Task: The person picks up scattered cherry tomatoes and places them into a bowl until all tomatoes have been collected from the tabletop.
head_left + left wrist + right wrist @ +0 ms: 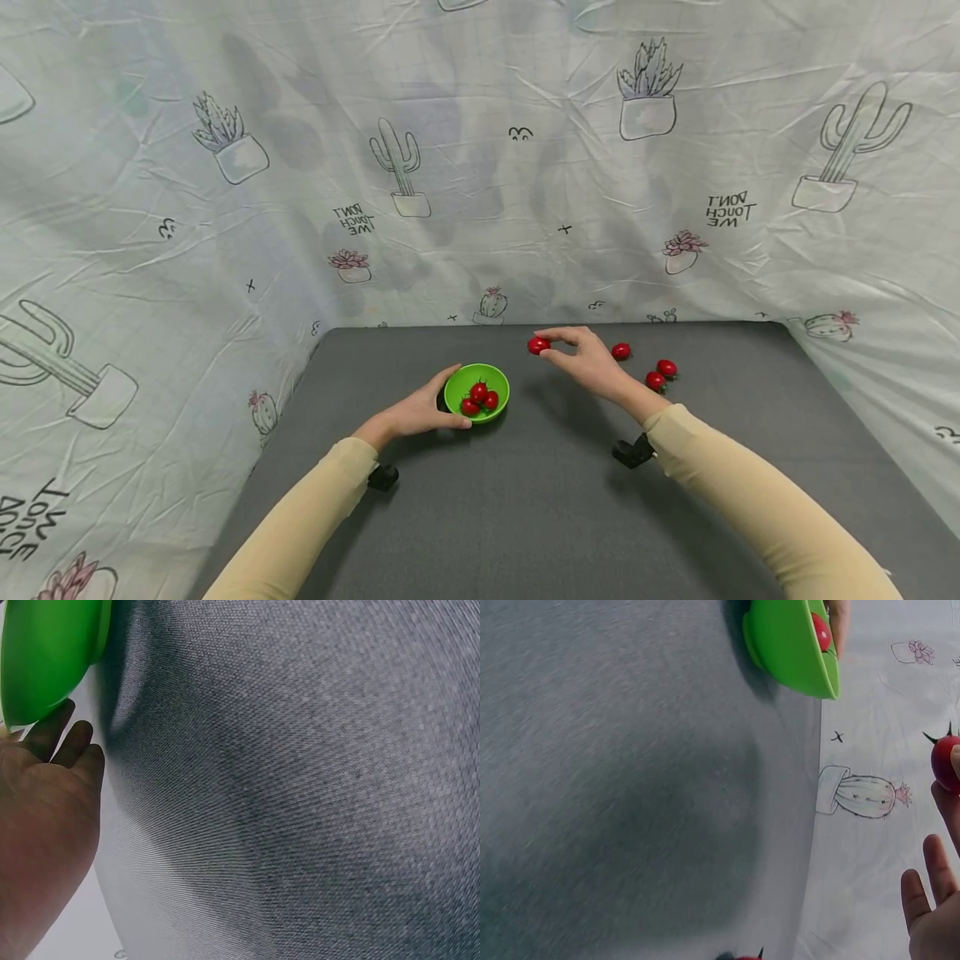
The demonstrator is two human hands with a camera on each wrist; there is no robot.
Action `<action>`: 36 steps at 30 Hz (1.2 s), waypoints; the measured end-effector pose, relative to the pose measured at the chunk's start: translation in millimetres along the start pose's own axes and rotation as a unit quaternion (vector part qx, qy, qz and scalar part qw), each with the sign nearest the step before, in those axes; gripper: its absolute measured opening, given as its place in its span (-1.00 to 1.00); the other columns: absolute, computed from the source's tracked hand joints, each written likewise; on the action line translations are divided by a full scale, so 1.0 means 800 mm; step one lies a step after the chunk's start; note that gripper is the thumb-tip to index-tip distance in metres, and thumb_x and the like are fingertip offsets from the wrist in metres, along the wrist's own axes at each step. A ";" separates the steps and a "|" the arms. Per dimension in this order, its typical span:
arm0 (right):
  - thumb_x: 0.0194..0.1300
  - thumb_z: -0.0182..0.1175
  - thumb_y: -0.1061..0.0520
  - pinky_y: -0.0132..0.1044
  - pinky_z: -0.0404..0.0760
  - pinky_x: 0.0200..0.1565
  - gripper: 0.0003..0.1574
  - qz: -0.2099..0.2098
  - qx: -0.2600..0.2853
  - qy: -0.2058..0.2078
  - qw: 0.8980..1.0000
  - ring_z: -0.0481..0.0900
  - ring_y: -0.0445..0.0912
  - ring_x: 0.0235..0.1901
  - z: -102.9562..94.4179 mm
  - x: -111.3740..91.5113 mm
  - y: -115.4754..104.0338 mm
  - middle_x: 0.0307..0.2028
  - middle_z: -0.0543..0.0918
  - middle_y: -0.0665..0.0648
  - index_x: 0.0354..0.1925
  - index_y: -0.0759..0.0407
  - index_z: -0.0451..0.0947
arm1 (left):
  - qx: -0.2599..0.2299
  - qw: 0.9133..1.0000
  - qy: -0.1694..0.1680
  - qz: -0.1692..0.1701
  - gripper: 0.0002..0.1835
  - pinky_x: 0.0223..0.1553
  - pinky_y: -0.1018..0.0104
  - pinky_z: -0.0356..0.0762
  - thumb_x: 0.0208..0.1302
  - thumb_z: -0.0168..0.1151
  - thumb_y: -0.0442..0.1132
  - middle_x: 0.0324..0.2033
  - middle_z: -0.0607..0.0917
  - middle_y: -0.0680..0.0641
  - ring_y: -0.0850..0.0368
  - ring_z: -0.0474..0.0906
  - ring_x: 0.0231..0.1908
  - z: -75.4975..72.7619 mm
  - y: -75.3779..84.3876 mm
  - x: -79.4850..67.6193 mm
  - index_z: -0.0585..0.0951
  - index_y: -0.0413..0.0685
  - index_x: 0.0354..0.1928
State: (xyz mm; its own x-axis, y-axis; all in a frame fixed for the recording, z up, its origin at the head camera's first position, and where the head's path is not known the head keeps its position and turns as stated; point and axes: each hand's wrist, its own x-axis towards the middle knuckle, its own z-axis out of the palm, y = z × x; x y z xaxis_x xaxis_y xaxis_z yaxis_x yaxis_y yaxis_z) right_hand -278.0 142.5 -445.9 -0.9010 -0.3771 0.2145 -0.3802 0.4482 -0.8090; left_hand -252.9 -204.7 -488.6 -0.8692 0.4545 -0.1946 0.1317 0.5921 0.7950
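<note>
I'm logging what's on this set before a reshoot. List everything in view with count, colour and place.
bowl: one, green, gripped by the left hand
tomatoes in the bowl: three visible, red, inside it
held tomato: one, red, pinched by the right hand
loose tomatoes: three, red, on the table, right of the right hand
table: one, dark grey, under the bowl
backdrop cloth: pale, printed with potted plants, behind and beside the table
black devices: two, black, one by each wrist
sleeves: two, cream, on both arms
hands: two, at bowl and held tomato
</note>
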 end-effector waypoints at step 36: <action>0.48 0.27 0.06 0.20 0.26 0.36 -0.52 -0.021 0.001 -0.098 0.995 0.43 0.08 0.31 0.069 0.065 -0.006 0.16 0.65 0.09 0.29 0.12 0.61 | 0.011 1.000 -0.001 -0.007 0.13 0.42 -0.20 0.09 0.25 0.47 0.12 0.56 0.11 -0.10 -0.06 0.12 0.49 0.001 0.000 0.003 -0.05 0.11 0.66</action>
State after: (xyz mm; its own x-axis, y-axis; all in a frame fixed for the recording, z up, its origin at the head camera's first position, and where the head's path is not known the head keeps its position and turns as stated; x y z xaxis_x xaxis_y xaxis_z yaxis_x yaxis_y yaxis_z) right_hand -311.9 75.7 -461.4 -0.8267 -0.5457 0.1374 -0.4159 0.4280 -0.8024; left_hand -254.7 -203.2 -489.7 -0.8701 0.4473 -0.2070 0.1294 0.6126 0.7797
